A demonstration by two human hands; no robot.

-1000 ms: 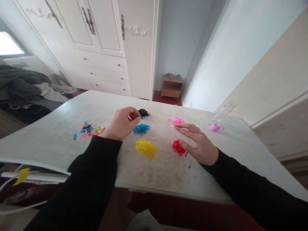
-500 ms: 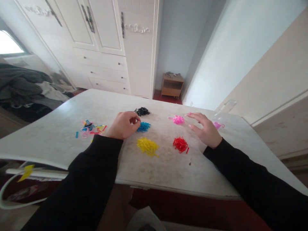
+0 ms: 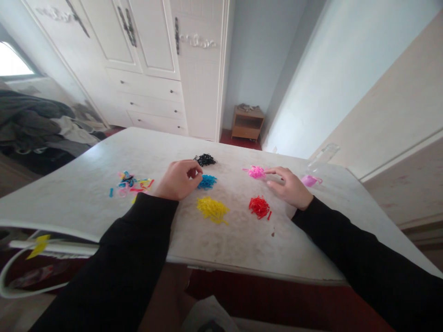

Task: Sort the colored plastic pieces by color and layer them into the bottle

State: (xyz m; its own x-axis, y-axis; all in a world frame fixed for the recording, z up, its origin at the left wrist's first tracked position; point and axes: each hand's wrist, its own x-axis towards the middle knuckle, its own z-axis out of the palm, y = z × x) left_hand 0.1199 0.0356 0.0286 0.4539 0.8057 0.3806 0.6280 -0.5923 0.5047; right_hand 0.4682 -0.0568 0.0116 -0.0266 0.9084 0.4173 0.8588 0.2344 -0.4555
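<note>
My left hand [image 3: 180,179] is closed in a pinch above the left edge of a pile of small blue rubber bands [image 3: 208,181]. Whatever its fingertips hold, if anything, is too small to make out. Beyond it lies a black rubber-band pile [image 3: 205,159], and nearer to me a yellow one [image 3: 212,210]. My right hand [image 3: 289,186] has thumb and fingers apart, with its fingertips at the right edge of the pink rubber bands [image 3: 256,172]. A red rubber-band pile [image 3: 259,207] lies just in front of it.
Mixed-colour bands [image 3: 129,183] lie scattered on the left of the white table [image 3: 238,249]. To the right are a pink pouch-like object [image 3: 310,180] and a clear glass bottle [image 3: 324,157]. A white wardrobe [image 3: 152,60] stands behind.
My right hand has moved slightly left and down, bringing its fingertips up to the pink pile. The left hand has stayed nearly still.
</note>
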